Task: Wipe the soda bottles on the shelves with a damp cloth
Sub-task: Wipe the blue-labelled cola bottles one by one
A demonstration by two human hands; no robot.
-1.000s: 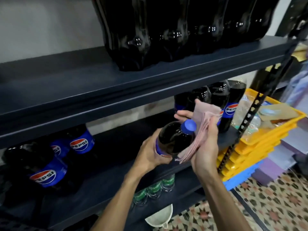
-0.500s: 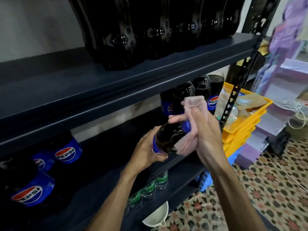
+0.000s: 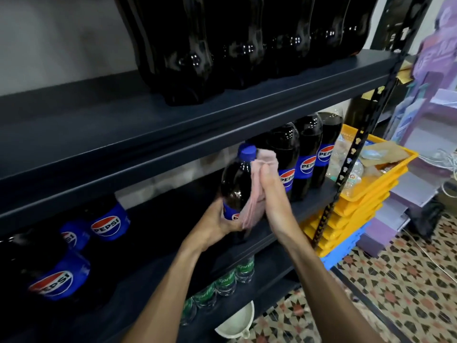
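Since the earlier frame, the Pepsi bottle [image 3: 237,184] is sitting more upright, its blue cap [image 3: 247,153] now uncovered and pointing to about 12 o'clock, while the pink cloth [image 3: 256,191] is lying lower along the bottle's 3 o'clock flank.

The left hand [image 3: 217,224] is closing around the bottle's lower body at the label, gripping it from about 7 o'clock (probably so the bottle cannot turn or slip while being rubbed). The right hand [image 3: 272,191] is pressing the cloth flat against the bottle's side with extended fingers; it is pinning the cloth with the palm and fingers, not clenching it. Holding the bottle out in front of the middle shelf [image 3: 314,206], clear of its neighbours, is likely giving the cloth access all round.

At 2 o'clock from the held bottle, a row of Pepsi bottles [image 3: 306,154] is standing on the same shelf, and more bottles [image 3: 106,224] are waiting at 8 o'clock in shadow. Large dark bottles [image 3: 197,50] are filling the upper shelf [image 3: 123,134] at 12 o'clock, and green-labelled Sprite bottles [image 3: 222,280] are sitting below at 6 o'clock. Stacked yellow trays [image 3: 371,194] are standing just beside the rack at 3 o'clock.

By my judgement the wiping is only partway through, with many bottles still to handle.
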